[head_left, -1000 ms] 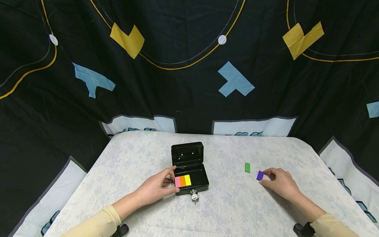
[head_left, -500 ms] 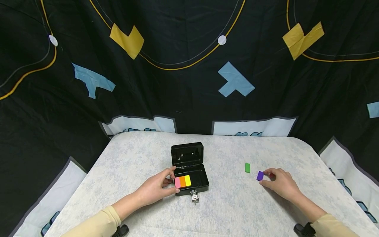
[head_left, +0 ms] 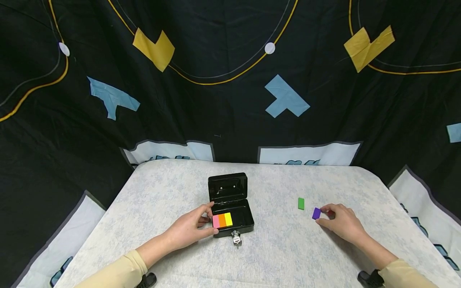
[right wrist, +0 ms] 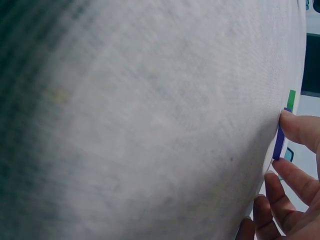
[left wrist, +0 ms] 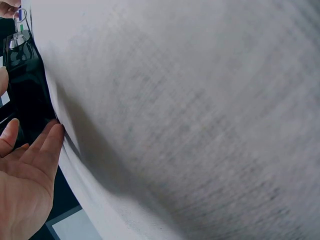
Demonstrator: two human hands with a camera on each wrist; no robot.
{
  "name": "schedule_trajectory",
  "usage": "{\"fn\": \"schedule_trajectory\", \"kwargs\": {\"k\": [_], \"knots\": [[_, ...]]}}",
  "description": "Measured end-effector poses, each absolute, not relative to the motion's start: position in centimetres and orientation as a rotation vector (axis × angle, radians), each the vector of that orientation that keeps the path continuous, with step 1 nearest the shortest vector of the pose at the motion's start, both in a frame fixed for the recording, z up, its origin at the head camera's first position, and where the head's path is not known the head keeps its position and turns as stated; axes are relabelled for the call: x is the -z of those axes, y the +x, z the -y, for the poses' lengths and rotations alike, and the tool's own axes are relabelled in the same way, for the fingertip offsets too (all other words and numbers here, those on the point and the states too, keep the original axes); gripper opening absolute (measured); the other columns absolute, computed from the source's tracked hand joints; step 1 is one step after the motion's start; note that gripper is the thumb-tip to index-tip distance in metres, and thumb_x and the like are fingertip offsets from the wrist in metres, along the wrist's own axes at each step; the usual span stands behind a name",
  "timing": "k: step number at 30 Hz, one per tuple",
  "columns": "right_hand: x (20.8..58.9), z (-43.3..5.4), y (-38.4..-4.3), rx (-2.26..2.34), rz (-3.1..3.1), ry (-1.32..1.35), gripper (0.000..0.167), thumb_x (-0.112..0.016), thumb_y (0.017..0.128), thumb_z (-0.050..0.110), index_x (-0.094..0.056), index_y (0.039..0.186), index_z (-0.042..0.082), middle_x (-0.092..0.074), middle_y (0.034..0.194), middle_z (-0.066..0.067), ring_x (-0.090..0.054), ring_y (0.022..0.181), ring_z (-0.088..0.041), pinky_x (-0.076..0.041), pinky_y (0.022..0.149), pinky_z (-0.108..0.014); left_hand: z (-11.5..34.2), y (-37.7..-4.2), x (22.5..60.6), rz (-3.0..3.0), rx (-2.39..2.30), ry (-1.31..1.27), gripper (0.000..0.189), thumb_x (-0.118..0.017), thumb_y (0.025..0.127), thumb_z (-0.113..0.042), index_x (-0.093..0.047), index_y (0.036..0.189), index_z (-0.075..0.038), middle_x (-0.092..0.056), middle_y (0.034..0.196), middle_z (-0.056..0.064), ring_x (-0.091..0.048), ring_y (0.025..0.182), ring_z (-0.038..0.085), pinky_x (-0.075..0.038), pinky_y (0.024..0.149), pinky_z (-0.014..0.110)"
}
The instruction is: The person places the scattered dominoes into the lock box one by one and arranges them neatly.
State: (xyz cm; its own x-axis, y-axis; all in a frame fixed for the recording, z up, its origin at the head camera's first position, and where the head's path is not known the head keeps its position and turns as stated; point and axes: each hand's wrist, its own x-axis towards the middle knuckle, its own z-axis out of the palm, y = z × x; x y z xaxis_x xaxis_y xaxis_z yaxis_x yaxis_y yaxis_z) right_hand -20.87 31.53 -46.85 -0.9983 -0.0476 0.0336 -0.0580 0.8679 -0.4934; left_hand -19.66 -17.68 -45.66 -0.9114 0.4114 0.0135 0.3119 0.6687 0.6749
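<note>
A small black metal cash box [head_left: 244, 215] lies with its lid [head_left: 228, 187] raised, keys hanging from the lock [head_left: 236, 238] at its front. Inside, along the left, pink [head_left: 215, 221], orange [head_left: 222, 220] and yellow [head_left: 228, 219] blocks lie side by side. My left hand [head_left: 189, 226] holds the box's left side, thumb at the front corner and index finger at the rear one. To the right, my right hand [head_left: 342, 223] pinches a flat purple block [head_left: 316, 213] by its ends between thumb and index finger, low at the tabletop. A matching green block [head_left: 301, 203] lies just left of it.
The table wears a pale, blue-mottled cloth [head_left: 273, 256]. Behind it hangs a dark curtain [head_left: 230, 112] with yellow and blue shapes. A dark strap device [head_left: 370, 279] sits at my right wrist, another [head_left: 147, 280] at my left.
</note>
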Motion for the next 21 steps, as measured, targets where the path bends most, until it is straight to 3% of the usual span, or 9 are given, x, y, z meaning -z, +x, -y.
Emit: {"fn": "schedule_trajectory", "kwargs": {"k": [21], "knots": [[46.46,-31.13,-21.18,-0.707,2.990,0.148,0.052,-0.082,0.085,0.040,-0.070,0.116,0.000,-0.065,0.096,-0.004,-0.055,0.091,-0.027,-0.044,0.074,-0.046,17.68,-19.63,45.63,-2.741,-1.071,0.596,0.043,-0.080,0.087,-0.049,-0.053,0.107,-0.021,-0.039,0.162,0.000,-0.068,0.111,0.014,-0.054,0.096,0.043]]}}
